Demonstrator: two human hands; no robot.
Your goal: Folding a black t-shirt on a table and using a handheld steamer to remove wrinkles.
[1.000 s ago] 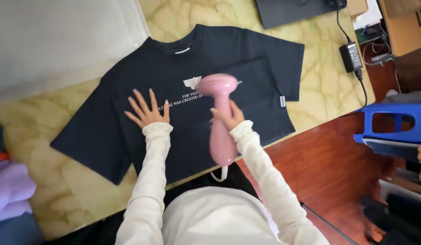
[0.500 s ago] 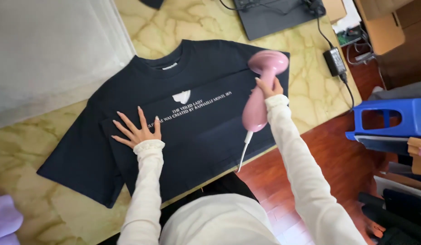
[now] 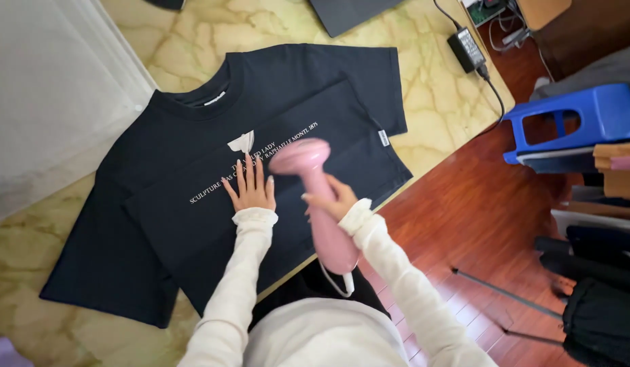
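A black t-shirt (image 3: 193,224) with white print lies flat, front up, on a yellow marbled surface (image 3: 437,102). My left hand (image 3: 249,187) rests palm down on the shirt's chest, fingers spread over the print. My right hand (image 3: 332,200) grips the handle of a pink handheld garment steamer (image 3: 315,197), whose head hovers over the middle of the shirt just right of my left hand. Its white cord hangs down toward my lap.
A dark laptop (image 3: 352,12) and a black power adapter (image 3: 468,49) with its cable lie at the far edge. A white curtain (image 3: 50,88) is at the left. On the red wood floor to the right stand a blue plastic stool (image 3: 580,122) and dark bags (image 3: 600,319).
The steamer moved from the shirt's right sleeve area back left to the chest. My left hand shifted right and up onto the printed text.
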